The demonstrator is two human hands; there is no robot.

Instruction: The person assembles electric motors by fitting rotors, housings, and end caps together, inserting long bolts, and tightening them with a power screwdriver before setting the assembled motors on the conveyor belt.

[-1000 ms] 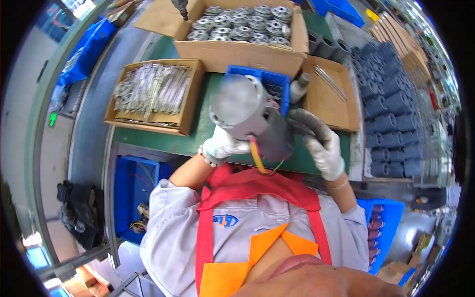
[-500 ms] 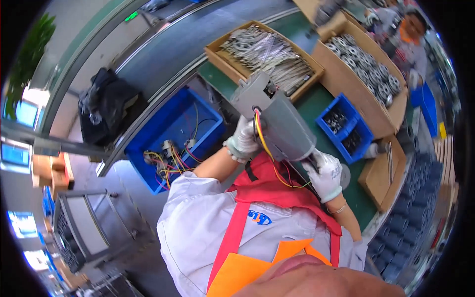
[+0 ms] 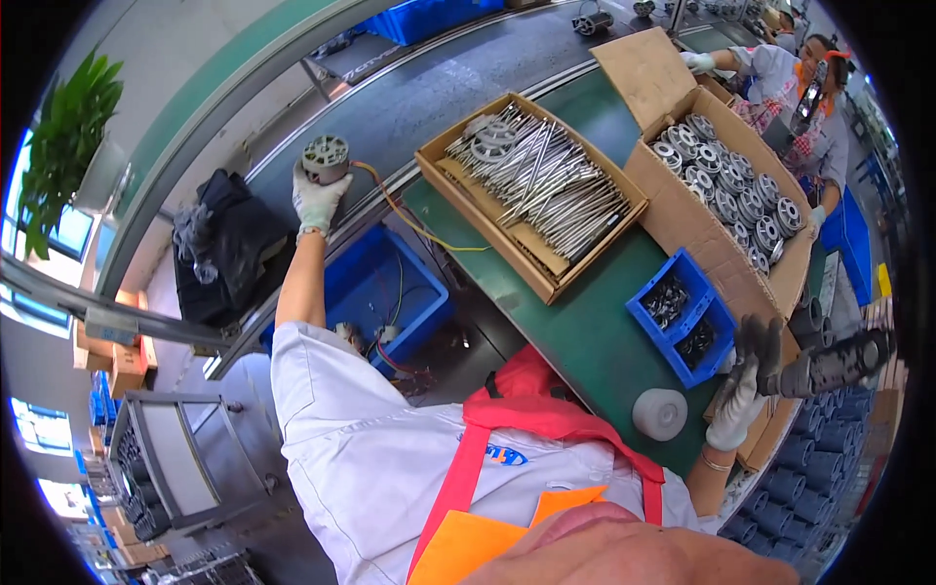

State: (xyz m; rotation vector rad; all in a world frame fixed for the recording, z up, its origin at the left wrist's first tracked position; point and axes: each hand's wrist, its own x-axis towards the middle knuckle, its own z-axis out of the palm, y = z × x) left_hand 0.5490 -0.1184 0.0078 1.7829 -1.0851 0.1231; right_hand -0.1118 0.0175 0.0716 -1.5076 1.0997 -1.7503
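in the centre, a carton (image 3: 550, 287) is holding metal rods (image 3: 561, 190); at upper right, a box (image 3: 673, 220) is holding round castings (image 3: 726, 180). right of centre, a blue bin (image 3: 659, 341) is holding small parts (image 3: 666, 302). at upper left, the left hand (image 3: 317, 198) is gripping a motor (image 3: 325, 159), which is sitting against its fingers. at lower right, the right hand (image 3: 738, 395) is hovering just beside a driver (image 3: 840, 364); whether it is clasping it, i cannot tell.

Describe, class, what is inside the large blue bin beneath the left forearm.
Inside the blue bin are thin wires and small pale parts. The left forearm and sleeve cover much of its left side; anything beneath them cannot be seen.
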